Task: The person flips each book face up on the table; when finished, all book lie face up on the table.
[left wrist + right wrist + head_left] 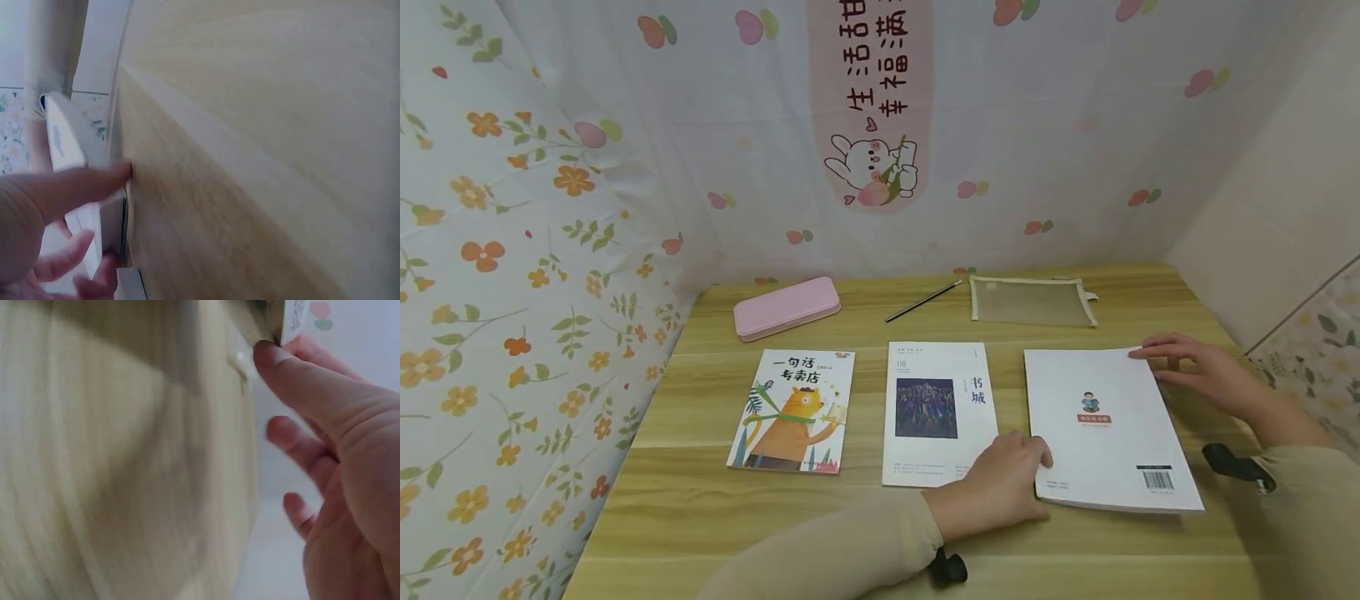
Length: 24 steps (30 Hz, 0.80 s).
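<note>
A white book [1101, 425] lies on the right of the table with a small reading-figure logo and a barcode. At its far right corner my right hand [1210, 379] pinches the edge between thumb and forefinger; the right wrist view shows this thumb [306, 381] against the corner. My left hand [992, 487] touches the near part of the book's left edge with loosely bent fingers. In the left wrist view the left thumb [81, 187] reaches along that edge beside the wooden surface. Close to the left hand lies a white magazine [925, 458] with a dark picture, its lower right corner partly covered.
A picture book with an orange cat [801, 425] lies at the left. Behind the books are a pink pencil case [786, 308], a dark pencil [922, 302] and a mesh zip pouch [1030, 302]. Printed cloth [737, 167] hangs behind the wooden table [685, 508].
</note>
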Available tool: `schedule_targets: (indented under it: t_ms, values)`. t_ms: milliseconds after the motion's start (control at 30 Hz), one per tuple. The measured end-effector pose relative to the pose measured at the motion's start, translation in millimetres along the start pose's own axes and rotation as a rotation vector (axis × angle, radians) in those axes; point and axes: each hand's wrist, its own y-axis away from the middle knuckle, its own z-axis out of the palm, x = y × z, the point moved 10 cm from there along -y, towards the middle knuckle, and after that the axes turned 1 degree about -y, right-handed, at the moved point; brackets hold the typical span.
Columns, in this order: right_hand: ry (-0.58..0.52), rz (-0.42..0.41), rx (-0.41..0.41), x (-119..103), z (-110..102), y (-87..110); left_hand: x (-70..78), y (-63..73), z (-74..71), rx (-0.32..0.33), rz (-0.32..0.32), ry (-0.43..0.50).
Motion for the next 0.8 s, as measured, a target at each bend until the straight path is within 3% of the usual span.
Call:
schedule_targets:
  t_ms: [233, 467, 633, 800]
  values:
    - [0.014, 0.037, -0.011, -2, -7, -1.2, -7.4, 2.3, -8.4, 0.068, -0.052, -0.026]
    - [-0.01, 0.021, -0.018, -5, -11, -4.2, -7.9, 10.5, -21.2, 0.168, 0.028, -0.131]
    - [-0.088, 0.031, -0.03, 0, -13, -2.0, -12.2, 15.3, -39.7, 0.236, 0.032, -0.108]
    - [-0.133, 0.12, -0.062, 9, -18, -0.6, -19.8, 18.9, -58.4, 0.307, 0.016, -0.047]
